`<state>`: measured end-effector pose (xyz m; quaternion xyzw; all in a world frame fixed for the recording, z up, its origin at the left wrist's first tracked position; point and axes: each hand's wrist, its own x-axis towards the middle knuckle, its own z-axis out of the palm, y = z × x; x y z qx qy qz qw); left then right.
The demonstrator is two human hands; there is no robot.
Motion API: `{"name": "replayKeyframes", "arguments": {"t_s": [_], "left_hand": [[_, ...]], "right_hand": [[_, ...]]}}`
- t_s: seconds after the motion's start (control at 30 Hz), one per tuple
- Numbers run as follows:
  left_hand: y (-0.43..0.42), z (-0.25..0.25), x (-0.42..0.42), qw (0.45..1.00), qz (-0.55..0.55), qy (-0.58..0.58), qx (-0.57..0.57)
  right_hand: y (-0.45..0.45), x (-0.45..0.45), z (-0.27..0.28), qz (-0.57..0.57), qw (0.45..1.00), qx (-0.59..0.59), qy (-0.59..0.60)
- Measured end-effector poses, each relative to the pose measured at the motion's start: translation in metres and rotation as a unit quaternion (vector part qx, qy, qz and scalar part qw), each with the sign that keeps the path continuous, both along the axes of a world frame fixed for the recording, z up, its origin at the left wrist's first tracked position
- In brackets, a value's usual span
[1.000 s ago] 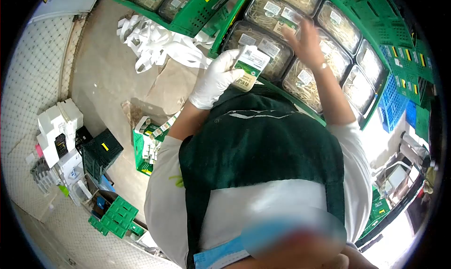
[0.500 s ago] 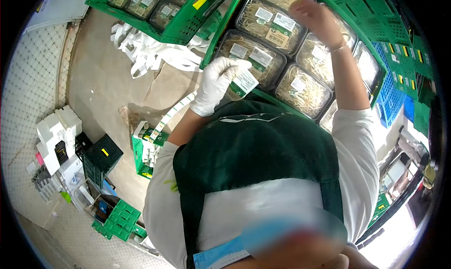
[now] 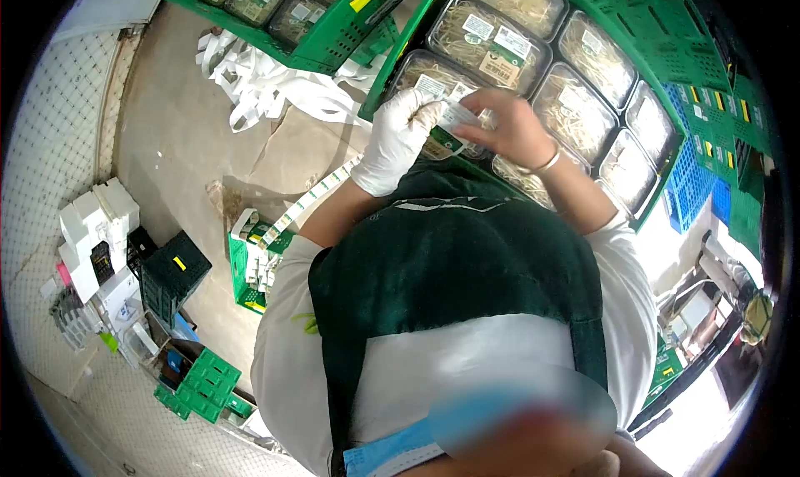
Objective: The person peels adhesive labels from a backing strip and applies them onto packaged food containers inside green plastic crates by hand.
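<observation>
My left hand (image 3: 398, 135), in a white glove, pinches a strip of printed labels (image 3: 321, 195) that trails down past my wrist. A white-and-green label (image 3: 455, 117) sticks out from its fingertips. My right hand (image 3: 512, 129), bare with a bracelet at the wrist, has its thumb and fingers closed at the right edge of this label. Beneath both hands lies a clear-lidded tray of bean sprouts (image 3: 417, 69), partly hidden. Beyond it sits another sprout tray (image 3: 487, 45) that carries white labels and a brown-and-green one.
A green crate (image 3: 385, 77) holds the several sprout trays. Another green crate (image 3: 321, 56) with packed trays stands at upper left, near heaped white strips (image 3: 279, 89) on the floor. A small green crate (image 3: 242, 269) holds label strips. Stacked green crates (image 3: 658, 27) stand at upper right.
My right hand has come down and left from over the far trays to the label at my left hand. My left hand has shifted slightly right, still holding the strip.
</observation>
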<state>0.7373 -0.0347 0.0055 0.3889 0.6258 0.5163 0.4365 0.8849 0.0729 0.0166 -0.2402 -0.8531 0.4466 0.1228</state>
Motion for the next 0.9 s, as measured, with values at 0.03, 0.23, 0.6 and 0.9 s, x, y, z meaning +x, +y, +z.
{"name": "replayKeyframes", "arguments": {"t_s": [0.03, 0.23, 0.6, 0.9], "left_hand": [[0.0, -0.003, 0.001, 1.0, 0.012, 0.008, -0.024], [0.003, -0.008, 0.003, 0.996, -0.07, -0.05, -0.032], [-0.015, -0.012, -0.013, 0.971, -0.051, -0.21, -0.103], [0.011, 0.005, 0.053, 0.99, -0.078, -0.121, 0.004]], "right_hand": [[-0.01, -0.003, 0.004, -0.051, 0.999, -0.01, -0.005], [0.102, 0.011, 0.002, -0.177, 0.977, 0.101, -0.062], [0.165, 0.008, -0.077, -0.317, 0.814, 0.466, -0.145], [-0.003, 0.063, 0.009, -0.057, 0.997, -0.044, -0.005]]}}
